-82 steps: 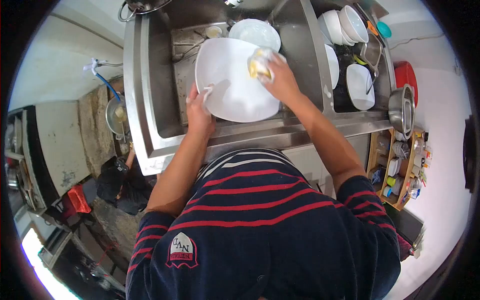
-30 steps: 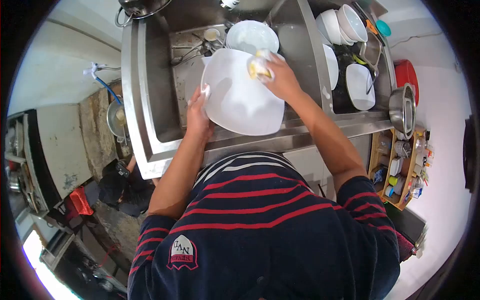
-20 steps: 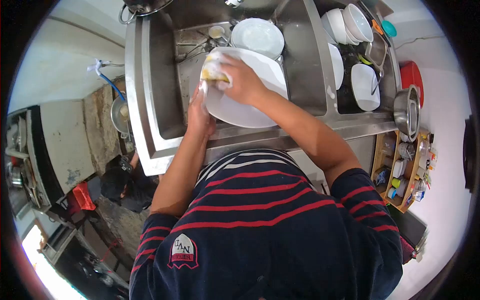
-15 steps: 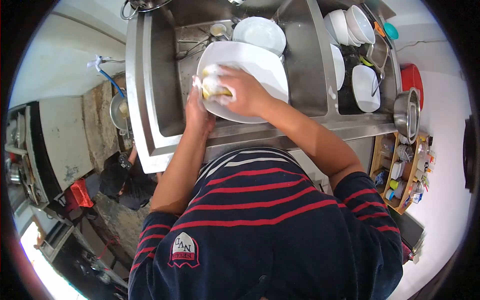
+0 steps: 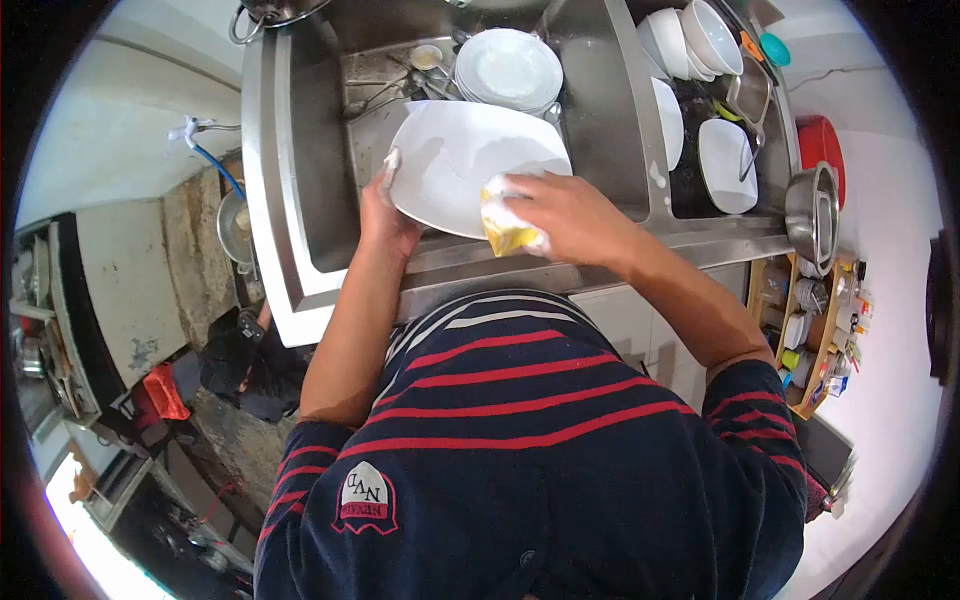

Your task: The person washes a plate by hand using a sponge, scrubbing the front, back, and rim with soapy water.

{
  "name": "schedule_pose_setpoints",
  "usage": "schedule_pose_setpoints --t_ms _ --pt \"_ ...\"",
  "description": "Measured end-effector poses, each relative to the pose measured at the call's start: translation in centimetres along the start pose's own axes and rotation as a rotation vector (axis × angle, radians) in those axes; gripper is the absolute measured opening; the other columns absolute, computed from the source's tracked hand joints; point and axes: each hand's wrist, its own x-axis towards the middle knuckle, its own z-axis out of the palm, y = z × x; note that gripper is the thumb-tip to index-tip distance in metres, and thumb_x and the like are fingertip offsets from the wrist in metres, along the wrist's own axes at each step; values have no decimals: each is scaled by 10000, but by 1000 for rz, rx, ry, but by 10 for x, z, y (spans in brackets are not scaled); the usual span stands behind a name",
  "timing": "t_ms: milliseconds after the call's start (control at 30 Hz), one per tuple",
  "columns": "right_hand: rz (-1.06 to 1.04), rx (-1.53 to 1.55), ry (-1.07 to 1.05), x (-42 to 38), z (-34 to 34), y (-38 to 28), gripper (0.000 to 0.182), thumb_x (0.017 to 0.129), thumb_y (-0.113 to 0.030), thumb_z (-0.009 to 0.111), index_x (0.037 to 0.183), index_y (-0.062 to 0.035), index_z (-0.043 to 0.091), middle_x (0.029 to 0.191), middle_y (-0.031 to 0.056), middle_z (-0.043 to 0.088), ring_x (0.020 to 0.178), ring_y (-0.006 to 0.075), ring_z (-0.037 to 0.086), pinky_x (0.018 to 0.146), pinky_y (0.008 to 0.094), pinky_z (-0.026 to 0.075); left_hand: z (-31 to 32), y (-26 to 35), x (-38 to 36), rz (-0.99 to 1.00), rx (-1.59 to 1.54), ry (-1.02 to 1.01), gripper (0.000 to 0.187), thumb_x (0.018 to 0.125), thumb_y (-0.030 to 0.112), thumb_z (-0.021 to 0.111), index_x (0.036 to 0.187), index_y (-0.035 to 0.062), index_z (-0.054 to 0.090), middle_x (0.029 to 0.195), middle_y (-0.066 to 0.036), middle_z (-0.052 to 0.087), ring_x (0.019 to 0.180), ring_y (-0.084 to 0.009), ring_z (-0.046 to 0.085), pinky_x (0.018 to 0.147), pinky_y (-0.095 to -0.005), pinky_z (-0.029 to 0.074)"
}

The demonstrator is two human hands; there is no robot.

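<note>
A large white squarish plate is held tilted above the sink basin. My left hand grips its left edge, with some foam on the fingers; part of that hand is hidden behind the plate. My right hand is closed around a yellow sponge covered in white suds, pressed at the plate's near right edge. Just beyond the plate, a stack of round white plates sits in the basin. Spoons and other cutlery lie to its left, near a small cup.
Right of the sink divider are white bowls, a white dish and a metal strainer. A steel bowl rests at the right rim. A pot stands back left. Someone in dark clothing is low at left.
My right hand has slid the sponge from the plate's left side to its near right edge. The plate is tilted differently, and my left hand keeps its grip.
</note>
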Motion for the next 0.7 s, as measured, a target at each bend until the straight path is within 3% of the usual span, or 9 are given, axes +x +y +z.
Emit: schedule_pose_setpoints --t_ms 100,167,233,300,433,500,533,633,700 --pt "-79 -6 175 9 -10 14 499 599 -154 750 1071 -74 610 1178 142 576 1049 325 562 892 395 458 17 6 -13 20 -3 -28 520 945 406 423 1294 22 439 1252 -157 517 1139 -314 503 944 -471 407" --pt "-64 291 146 15 -26 25 540 593 -111 755 1107 -37 605 1093 168 621 975 305 608 876 366 470 17 7 -15 33 -32 -9 506 948 401 422 1293 31 448 1264 -148 510 1154 -300 492 947 -461 401" --pt "89 644 131 19 -45 38 511 631 -117 780 1107 -40 611 948 71 674 837 157 625 803 292 489 6 -1 -3 103 119 25 552 944 440 418 1314 30 423 1293 -155 468 1176 -310 455 979 -469 356" --pt "276 706 71 14 -78 47 523 637 -113 780 1123 -34 603 975 42 660 878 141 616 827 291 484 7 -7 -1 191 240 117 551 927 412 476 1307 15 428 1288 -151 455 1156 -260 455 982 -405 339" --pt "191 1095 172 7 -88 92 504 648 -109 776 1113 -33 596 967 32 645 875 127 612 818 278 475 11 -1 -19 294 510 -136 390 890 190 563 1235 19 501 1184 -87 548 1073 -161 498 943 -335 367" --pt "194 1221 390 11 -92 106 555 650 -69 761 1168 -34 565 1017 27 632 948 139 594 876 286 463 -3 -6 -10 168 559 -365 316 843 75 621 1147 12 564 1032 -60 625 918 -126 570 814 -255 441" --pt "214 1065 475 26 -90 118 538 681 -108 759 1174 -25 559 1026 41 635 943 142 599 874 284 463 10 -7 -20 147 373 -350 271 806 30 661 1070 21 601 950 -36 651 822 -106 593 745 -243 465" --pt "420 372 705 54 -72 101 468 706 -165 760 1127 -40 598 1050 73 646 935 195 619 871 313 470 24 3 -34 89 154 -315 264 808 55 673 1062 23 608 947 -40 656 834 -108 597 754 -255 465" --pt "261 201 822 72 -48 105 475 684 -155 766 1117 -46 605 1064 98 640 958 233 618 873 327 472 15 -1 -28 90 151 -322 248 812 46 660 1055 23 612 955 -41 656 847 -119 606 766 -274 475"
